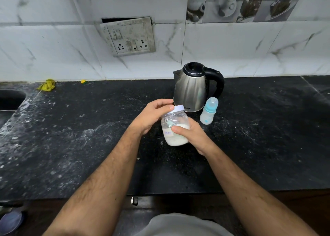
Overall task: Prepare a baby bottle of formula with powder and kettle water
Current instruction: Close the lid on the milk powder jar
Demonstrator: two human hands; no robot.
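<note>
A clear jar of white powder (175,139) with a white lid (177,109) stands tilted in the middle of the black counter (71,146). A small scoop shows inside it. My left hand (151,116) wraps the jar's upper part, thumb on the lid's edge. My right hand (192,134) holds the jar's body from the right. Just behind stands a steel kettle (192,89) with a black lid and handle. To its right a baby bottle (209,113) with a teal collar and clear cap stands upright.
A sink (9,100) cuts into the counter at far left. A yellow cloth (46,85) and a small yellow scrap (83,82) lie against the tiled wall. A socket panel (129,37) hangs above. The counter's front edge runs near a drawer knob (134,201).
</note>
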